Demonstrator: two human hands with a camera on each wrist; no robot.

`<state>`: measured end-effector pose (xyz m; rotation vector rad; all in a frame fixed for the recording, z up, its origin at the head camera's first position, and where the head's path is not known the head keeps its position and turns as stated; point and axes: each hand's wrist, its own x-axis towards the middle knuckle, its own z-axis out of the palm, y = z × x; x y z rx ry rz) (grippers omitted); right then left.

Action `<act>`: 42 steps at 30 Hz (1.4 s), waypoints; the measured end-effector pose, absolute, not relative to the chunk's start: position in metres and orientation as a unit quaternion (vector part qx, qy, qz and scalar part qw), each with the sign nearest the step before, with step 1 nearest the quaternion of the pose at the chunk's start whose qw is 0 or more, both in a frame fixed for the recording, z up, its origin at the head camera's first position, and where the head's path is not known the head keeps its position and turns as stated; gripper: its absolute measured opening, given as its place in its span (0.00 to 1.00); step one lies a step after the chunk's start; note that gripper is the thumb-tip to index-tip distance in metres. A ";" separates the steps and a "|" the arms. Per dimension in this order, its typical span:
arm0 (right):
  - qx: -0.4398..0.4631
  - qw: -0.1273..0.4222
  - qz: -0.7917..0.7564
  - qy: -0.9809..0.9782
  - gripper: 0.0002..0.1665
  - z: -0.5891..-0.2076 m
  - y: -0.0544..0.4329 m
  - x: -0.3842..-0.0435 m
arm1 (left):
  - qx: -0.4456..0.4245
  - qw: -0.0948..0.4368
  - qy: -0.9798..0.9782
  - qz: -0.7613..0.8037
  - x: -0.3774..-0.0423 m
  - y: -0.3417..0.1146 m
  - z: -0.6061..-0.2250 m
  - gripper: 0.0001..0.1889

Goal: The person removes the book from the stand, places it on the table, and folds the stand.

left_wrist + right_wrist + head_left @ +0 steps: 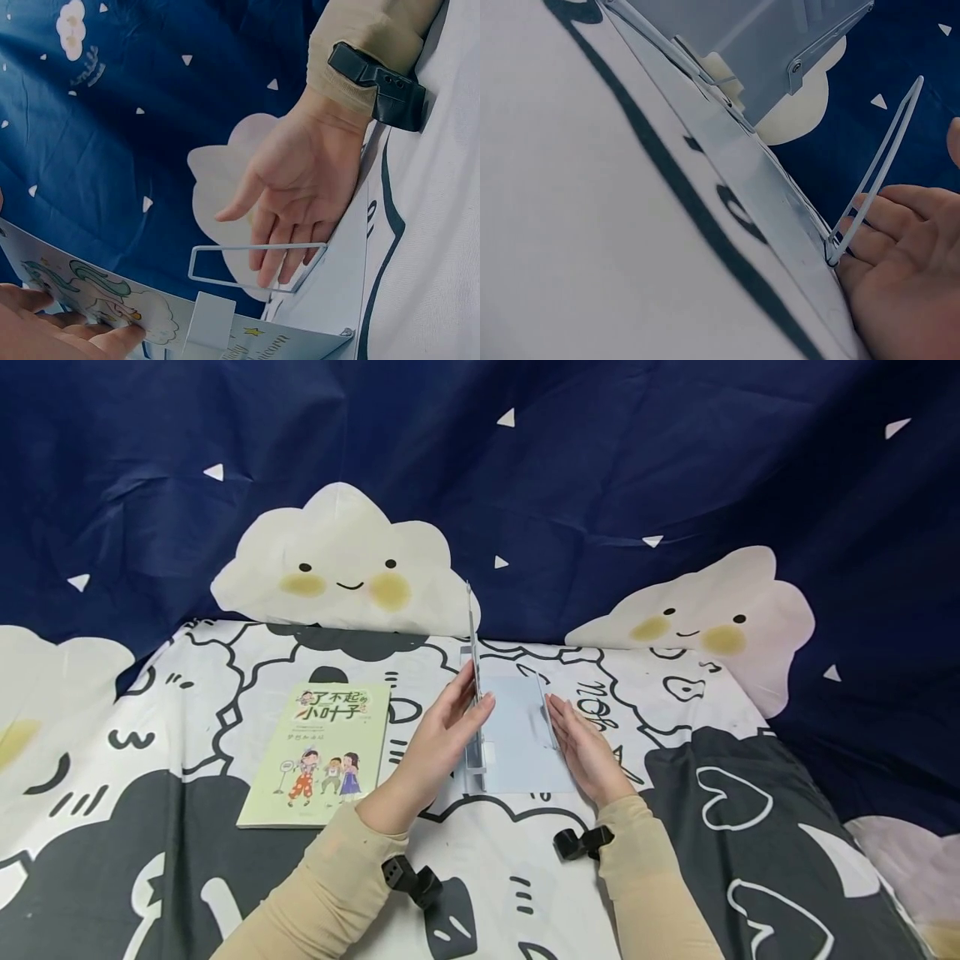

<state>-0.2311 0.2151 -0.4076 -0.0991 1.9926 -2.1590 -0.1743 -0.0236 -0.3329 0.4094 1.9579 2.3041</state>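
Note:
A light blue metal book stand (517,735) stands unfolded on the cloth, its panel upright at the left and its flat base to the right. My left hand (442,718) grips the panel's near edge, thumb on the right side and fingers on the left. In the left wrist view those fingers (116,341) lie over the unicorn print on the panel (161,307). A raised wire loop (259,283) rises from the base's right edge. Against its outer side rests my right hand (588,743), palm inward and fingers extended. Hinge brackets (796,75) show on the panel's blank side.
A green picture book (315,760) lies flat to the left of the stand. The table is covered by a black and white patterned cloth (487,877). Behind it hangs a dark blue curtain (570,460) with clouds. A black wrist camera (412,881) sits on each sleeve.

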 end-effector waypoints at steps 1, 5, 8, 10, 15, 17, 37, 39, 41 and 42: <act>-0.033 0.101 -0.725 0.681 0.39 -0.407 0.215 -0.231 | 0.134 0.045 0.641 0.754 -0.174 -0.024 -0.333 0.36; -0.029 0.103 -0.710 0.696 0.39 -0.408 0.213 -0.231 | 0.133 0.045 0.641 0.755 -0.174 -0.024 -0.333 0.36; -0.027 0.103 -0.700 0.706 0.38 -0.409 0.212 -0.231 | 0.133 0.046 0.640 0.755 -0.174 -0.024 -0.333 0.36; -0.029 0.103 -0.690 0.716 0.38 -0.410 0.211 -0.231 | 0.133 0.046 0.640 0.755 -0.175 -0.024 -0.333 0.35; -0.029 0.099 -0.636 0.765 0.36 -0.411 0.210 -0.232 | 0.129 0.045 0.641 0.756 -0.175 -0.023 -0.333 0.35; -0.031 0.098 -0.611 0.785 0.34 -0.412 0.209 -0.232 | 0.129 0.045 0.640 0.756 -0.175 -0.023 -0.333 0.35; -0.073 0.102 -0.532 0.837 0.30 -0.411 0.203 -0.229 | 0.148 0.059 0.666 0.729 -0.174 -0.023 -0.336 0.36; -0.065 0.103 -0.548 0.828 0.30 -0.410 0.204 -0.229 | 0.152 0.071 0.685 0.709 -0.173 -0.021 -0.336 0.37; -0.056 0.107 -0.563 0.818 0.31 -0.409 0.206 -0.229 | 0.154 0.082 0.701 0.692 -0.171 -0.019 -0.337 0.38; -0.051 0.110 -0.572 0.812 0.31 -0.407 0.206 -0.229 | 0.153 0.085 0.708 0.684 -0.171 -0.018 -0.337 0.38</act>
